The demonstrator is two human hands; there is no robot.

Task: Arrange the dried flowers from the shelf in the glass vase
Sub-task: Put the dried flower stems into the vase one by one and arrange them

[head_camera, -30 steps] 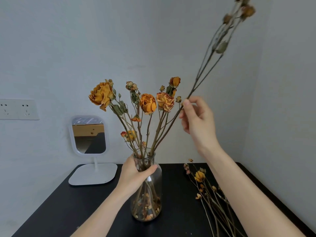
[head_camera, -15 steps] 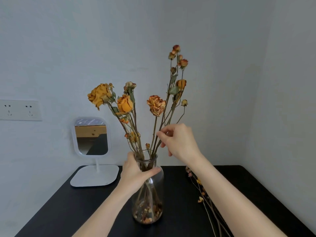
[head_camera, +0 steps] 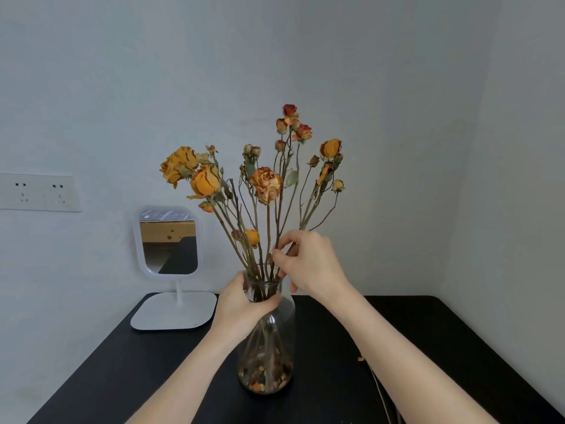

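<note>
**Stems in vase, both hands on**

Black tabletop (head_camera: 122, 377) below, pale grey walls (head_camera: 397, 117) behind, meeting in a corner at right. Nearest, mid-table: glass vase (head_camera: 275, 332), upright, gripped at the neck by left hand (head_camera: 241, 304), fingers and thumb curled round the glass. Loose petals (head_camera: 264, 374) and crumbs in the bottom. Dried flowers (head_camera: 266, 185) standing in the vase, stems fanning out above the rim, heads orange and rust. Just above the rim, right hand (head_camera: 312, 264) pinching stems between thumb and fingertips; how many, cannot tell. Right forearm across the table, partly hiding a few loose stems (head_camera: 379, 387) lying at right. Farther back, left: white stand mirror (head_camera: 169, 240) on the table by the wall. Beyond, double wall socket (head_camera: 36, 192).
</note>
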